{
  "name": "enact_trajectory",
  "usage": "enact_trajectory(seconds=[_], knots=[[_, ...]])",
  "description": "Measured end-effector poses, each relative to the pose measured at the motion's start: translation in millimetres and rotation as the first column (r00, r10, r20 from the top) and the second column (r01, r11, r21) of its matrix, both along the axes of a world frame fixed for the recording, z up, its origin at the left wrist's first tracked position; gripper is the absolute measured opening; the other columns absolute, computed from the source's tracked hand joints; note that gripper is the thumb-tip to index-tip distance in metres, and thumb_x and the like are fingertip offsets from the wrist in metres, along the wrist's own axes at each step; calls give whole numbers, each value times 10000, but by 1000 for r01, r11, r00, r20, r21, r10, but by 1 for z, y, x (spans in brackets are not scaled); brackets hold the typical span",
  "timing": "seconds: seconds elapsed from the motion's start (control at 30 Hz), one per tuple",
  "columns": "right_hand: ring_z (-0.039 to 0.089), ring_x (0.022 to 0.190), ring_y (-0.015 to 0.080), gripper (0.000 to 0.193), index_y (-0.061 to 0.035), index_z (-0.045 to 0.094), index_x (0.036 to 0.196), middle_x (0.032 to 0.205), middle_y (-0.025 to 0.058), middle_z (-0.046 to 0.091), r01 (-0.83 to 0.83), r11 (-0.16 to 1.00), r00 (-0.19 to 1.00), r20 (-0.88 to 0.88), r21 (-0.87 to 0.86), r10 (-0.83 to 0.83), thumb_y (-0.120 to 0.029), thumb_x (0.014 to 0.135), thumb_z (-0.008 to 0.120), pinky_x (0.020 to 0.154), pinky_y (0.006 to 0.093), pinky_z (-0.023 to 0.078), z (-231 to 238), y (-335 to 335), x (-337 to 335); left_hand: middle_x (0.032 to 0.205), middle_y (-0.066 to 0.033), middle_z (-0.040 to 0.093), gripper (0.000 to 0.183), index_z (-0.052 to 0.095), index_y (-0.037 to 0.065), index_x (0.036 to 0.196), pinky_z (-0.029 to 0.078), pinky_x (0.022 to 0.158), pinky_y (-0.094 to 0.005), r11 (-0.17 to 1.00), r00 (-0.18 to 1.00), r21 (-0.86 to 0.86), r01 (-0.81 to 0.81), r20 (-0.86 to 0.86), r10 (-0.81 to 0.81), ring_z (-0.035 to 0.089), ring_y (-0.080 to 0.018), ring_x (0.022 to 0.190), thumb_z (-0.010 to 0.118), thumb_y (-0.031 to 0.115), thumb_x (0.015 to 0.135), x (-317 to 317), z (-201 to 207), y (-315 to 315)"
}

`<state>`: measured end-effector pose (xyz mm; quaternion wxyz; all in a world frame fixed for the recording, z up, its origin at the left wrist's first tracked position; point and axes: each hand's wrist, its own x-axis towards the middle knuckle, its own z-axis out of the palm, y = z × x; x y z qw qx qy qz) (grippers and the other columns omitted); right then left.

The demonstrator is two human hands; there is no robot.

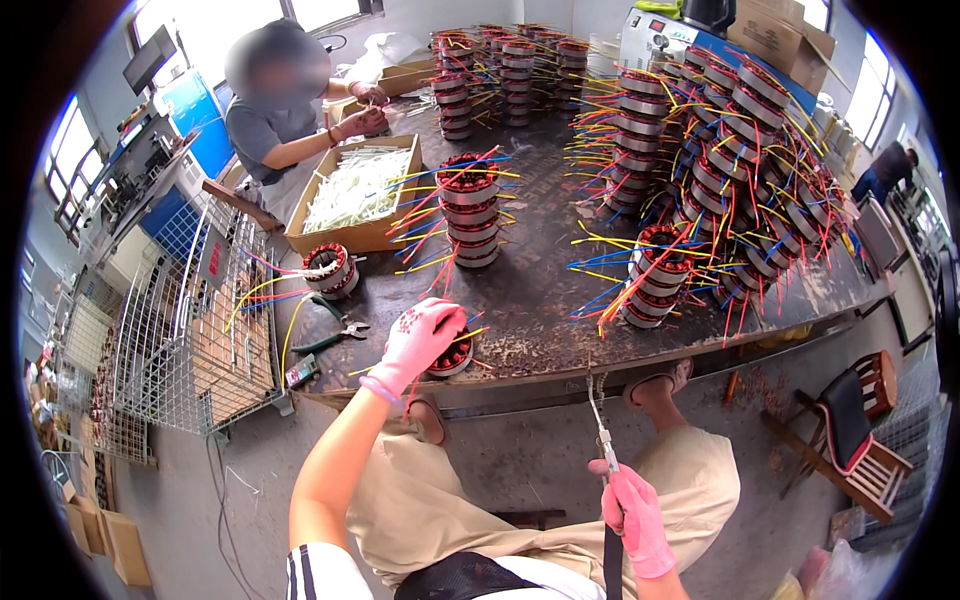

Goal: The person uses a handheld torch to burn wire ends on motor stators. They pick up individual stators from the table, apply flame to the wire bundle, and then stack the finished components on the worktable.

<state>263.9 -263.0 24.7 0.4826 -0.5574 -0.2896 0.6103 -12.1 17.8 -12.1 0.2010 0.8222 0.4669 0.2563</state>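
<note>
My left hand (pixel 420 337), in a pink glove, rests on top of a round wound stator (pixel 452 357) with red and yellow leads at the near edge of the dark worktable (pixel 540 300). Below the table edge, over my lap, my right hand (pixel 632 512), also in a pink glove, grips a thin metal hook tool (pixel 600 420) with a dark strap hanging from it. The tool points up toward the table edge. Another single stator (pixel 333 268) lies to the left.
Stacks of stators (pixel 470 210) with coloured wires fill the table, with a big pile (pixel 740 150) at the right. Pliers (pixel 335 332) lie near the left corner. A cardboard box of white sleeves (pixel 360 190) sits by a seated co-worker (pixel 290 110). A wire cage (pixel 190 330) stands at left, a wooden chair (pixel 860 430) at right.
</note>
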Motion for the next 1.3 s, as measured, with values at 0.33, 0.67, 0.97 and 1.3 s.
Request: enact_trajectory(seconds=[0.33, 0.67, 0.97, 1.3], knots=[[310, 479, 28, 437, 57, 550, 1290, 571, -66, 411, -18, 999, 999, -39, -35, 17, -301, 1048, 482, 447, 214, 216, -2, 1, 0, 1012, -134, 662, 278, 709, 107, 997, 495, 864, -437, 998, 966, -17, -57, -254, 50, 625, -340, 1005, 528, 314, 958, 16, -11, 25], [299, 455, 28, 458, 65, 554, 1272, 552, -62, 397, -2, 1000, 1000, -21, -9, 2, -326, 1045, 476, 429, 216, 215, -5, -4, 3, 1115, -167, 668, 287, 670, 6, 1132, 458, 976, -377, 994, 992, 41, -102, 76, 99, 612, -344, 1092, 542, 204, 969, 9, 3, 2], [292, 444, 29, 451, 74, 553, 1258, 544, -57, 389, 19, 1000, 999, -26, 2, -19, -316, 1044, 480, 419, 217, 206, -6, -5, 3, 1433, -153, 513, 442, 548, 48, 1352, 318, 1152, -468, 906, 967, 390, 165, -244, -71, 454, -330, 1348, 575, 232, 951, -2, -8, -26], [280, 427, 36, 426, 63, 563, 1247, 535, -47, 380, 17, 1000, 999, -34, 18, -17, -302, 1043, 482, 397, 226, 194, -8, -9, 1, 1485, -190, 435, 441, 528, 170, 1405, 279, 1174, -493, 901, 904, 299, 314, -386, -187, 387, -393, 1386, 516, 302, 985, 2, 0, -31]])
